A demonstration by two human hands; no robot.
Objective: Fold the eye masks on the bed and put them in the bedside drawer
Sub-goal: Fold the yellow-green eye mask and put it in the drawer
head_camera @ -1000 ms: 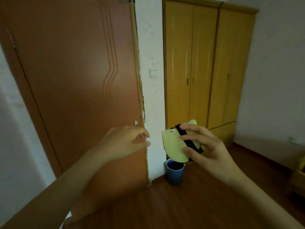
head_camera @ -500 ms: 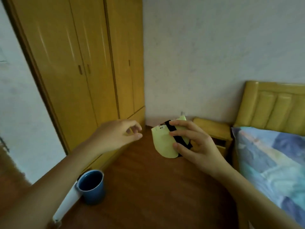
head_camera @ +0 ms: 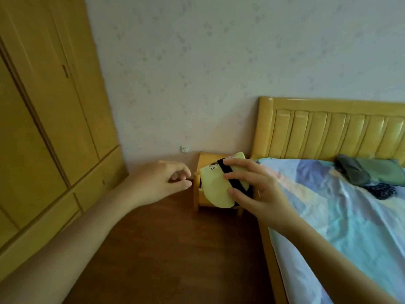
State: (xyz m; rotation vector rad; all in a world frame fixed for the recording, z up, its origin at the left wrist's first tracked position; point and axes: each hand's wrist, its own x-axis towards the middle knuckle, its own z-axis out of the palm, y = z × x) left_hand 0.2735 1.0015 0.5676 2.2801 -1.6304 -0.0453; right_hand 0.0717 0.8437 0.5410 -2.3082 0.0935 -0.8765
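The right hand (head_camera: 258, 194) is pinching the folded mask (head_camera: 215, 189), fingers pressing the strap so the fold is not opening. The left hand (head_camera: 162, 183), at nine o'clock of it, is holding nothing, fingers loosely curled, probably reaching for the drawer (head_camera: 199, 189) behind.

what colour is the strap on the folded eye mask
Black, across the pale yellow eye mask; head view.
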